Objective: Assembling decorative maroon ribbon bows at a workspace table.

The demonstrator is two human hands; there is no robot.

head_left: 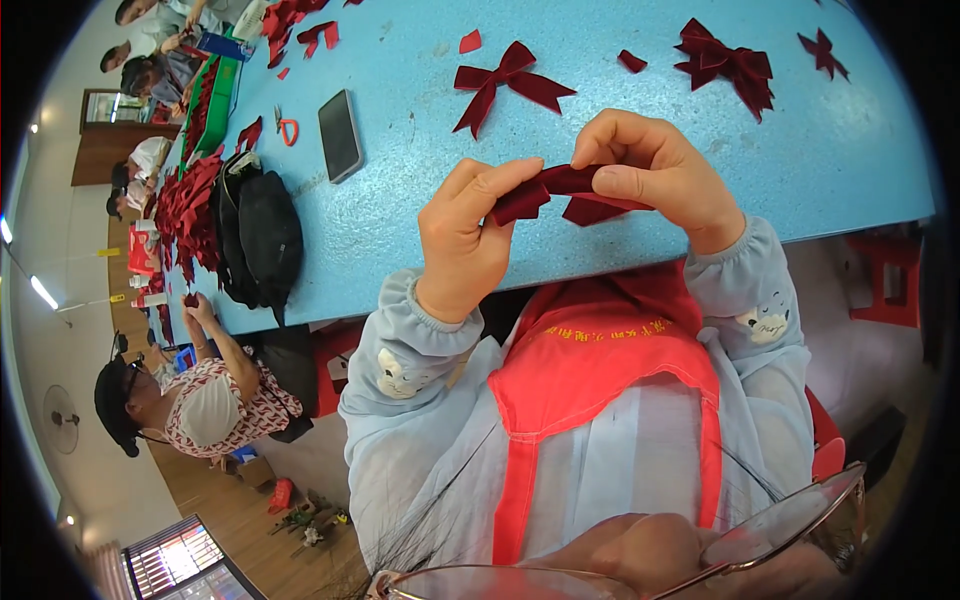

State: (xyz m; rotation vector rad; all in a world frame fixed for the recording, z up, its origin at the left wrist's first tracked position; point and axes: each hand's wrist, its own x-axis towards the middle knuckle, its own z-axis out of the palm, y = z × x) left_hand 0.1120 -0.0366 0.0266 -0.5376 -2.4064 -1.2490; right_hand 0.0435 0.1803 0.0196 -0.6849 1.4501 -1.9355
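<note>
Above the table's near edge, my left hand point(462, 235) and my right hand point(668, 172) hold a dark red velvet ribbon point(572, 180) between them. The left fingers and thumb pinch its left end, which is folded over. My right thumb and bent fingers grip the other end, and a loose part hangs down between the hands. Just beyond them on the table lies a finished-looking velvet bow point(510, 80). A fuller, layered bow point(728, 68) sits farther right, with a small bow point(823, 53) near the far right edge.
On the blue table point(400, 215) lie a phone point(341, 137), orange-handled scissors point(288, 130), a black bag point(262, 235), a heap of red ribbon pieces point(188, 210) and a green basket point(212, 115). A co-worker point(215, 405) sits at left. A red stool point(887, 280) stands at right.
</note>
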